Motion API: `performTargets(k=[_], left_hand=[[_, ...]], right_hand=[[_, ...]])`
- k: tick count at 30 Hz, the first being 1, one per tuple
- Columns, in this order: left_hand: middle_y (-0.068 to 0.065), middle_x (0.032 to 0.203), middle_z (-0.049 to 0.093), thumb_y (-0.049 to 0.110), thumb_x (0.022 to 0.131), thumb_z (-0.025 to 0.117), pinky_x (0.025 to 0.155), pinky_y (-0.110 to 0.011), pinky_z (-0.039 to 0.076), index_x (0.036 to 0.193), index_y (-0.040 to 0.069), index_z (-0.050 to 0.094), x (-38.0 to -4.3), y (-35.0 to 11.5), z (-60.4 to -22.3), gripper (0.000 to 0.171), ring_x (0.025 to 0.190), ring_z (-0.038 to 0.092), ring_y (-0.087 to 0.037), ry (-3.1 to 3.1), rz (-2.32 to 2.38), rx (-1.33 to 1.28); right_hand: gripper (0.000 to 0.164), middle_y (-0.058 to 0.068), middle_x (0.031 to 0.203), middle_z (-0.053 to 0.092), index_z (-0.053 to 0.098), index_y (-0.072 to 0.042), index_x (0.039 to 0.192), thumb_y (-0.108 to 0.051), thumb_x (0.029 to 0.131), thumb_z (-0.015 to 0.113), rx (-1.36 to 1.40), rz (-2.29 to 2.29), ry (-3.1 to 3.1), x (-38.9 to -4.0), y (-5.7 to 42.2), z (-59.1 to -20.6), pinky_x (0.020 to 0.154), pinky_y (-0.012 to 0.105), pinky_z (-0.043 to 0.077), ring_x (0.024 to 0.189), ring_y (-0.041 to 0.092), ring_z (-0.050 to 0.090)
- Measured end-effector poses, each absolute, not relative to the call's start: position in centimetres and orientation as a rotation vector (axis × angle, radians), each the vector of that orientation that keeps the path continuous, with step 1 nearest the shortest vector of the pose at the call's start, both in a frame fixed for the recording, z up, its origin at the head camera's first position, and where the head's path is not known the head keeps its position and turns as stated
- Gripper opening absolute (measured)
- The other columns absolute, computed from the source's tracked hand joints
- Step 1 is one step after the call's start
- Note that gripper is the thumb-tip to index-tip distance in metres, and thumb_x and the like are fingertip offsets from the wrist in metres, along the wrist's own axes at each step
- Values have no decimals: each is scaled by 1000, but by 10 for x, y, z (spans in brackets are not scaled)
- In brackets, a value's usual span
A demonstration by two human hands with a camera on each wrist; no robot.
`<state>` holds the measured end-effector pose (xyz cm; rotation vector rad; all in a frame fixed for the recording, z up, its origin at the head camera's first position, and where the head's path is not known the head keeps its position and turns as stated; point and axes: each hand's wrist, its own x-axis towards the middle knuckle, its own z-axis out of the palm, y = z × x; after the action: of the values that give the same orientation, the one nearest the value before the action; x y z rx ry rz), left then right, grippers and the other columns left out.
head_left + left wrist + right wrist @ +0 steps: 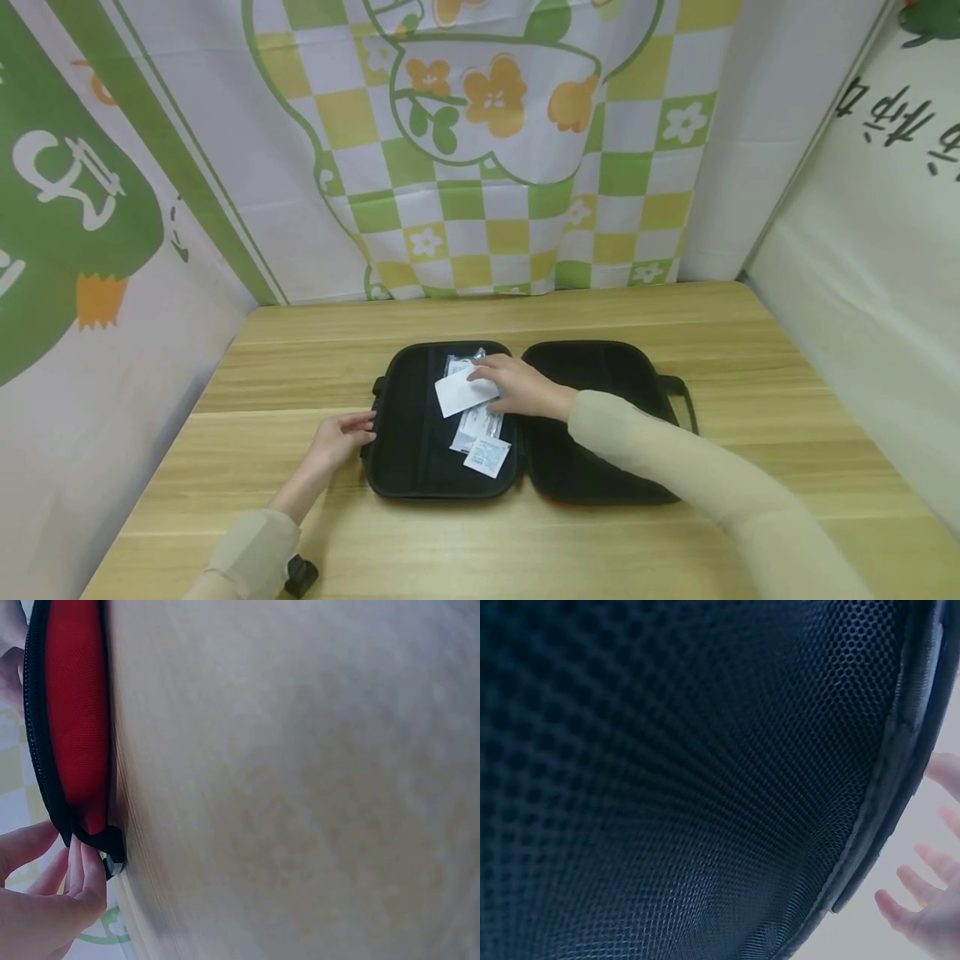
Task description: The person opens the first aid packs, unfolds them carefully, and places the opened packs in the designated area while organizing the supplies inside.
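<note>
An open zippered case (397, 433) lies flat, with black lining inside and a red outer shell (79, 712). My left hand (337, 442) is at its left edge; in the left wrist view the thumb and fingers pinch the rim's corner beside a small black strap (105, 841). Over the case's left half, my right hand (525, 387) holds a blank white packet (457, 393) by its upper right side. Beneath are a clear-wrapped packet (472, 432) and a small square sachet (487, 457). Mesh lining (705, 765) fills most of the right wrist view.
The case's right half (600, 358) has a carry handle (684, 398) on its outer side. A small black object (302, 575) is beside the left wrist on the wooden table (450, 550). A patterned curtain (480, 208) hangs behind the table.
</note>
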<state>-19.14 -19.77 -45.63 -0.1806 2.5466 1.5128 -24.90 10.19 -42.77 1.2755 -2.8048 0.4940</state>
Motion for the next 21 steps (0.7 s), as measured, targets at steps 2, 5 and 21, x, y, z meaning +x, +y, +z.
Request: performTargets(k=[2,5,21], left_hand=[[-18,102,61,0,79,58,81,-30,44,116,-6,54,-192,-198,-457,37,92,58,-21,2539,1518,-180],[-18,101,61,0,79,58,82,-31,44,116,-6,53,-192,-198,-458,38,92,58,-21,2530,1531,-181],[-17,102,61,1,80,58,84,-33,44,116,-5,54,-192,-198,-457,37,92,58,-21,2522,1521,-193]], right_hand=[[47,16,128,45,56,-7,114,-16,71,73,1283,469,-2812,-250,100,-429,97,49,31,120,32,38],[47,15,129,45,56,-8,114,-16,71,73,1295,441,-2816,-251,98,-431,97,48,32,120,31,38],[34,16,123,50,62,-5,106,-11,74,69,1319,378,-2748,-254,93,-439,96,40,36,115,30,44]])
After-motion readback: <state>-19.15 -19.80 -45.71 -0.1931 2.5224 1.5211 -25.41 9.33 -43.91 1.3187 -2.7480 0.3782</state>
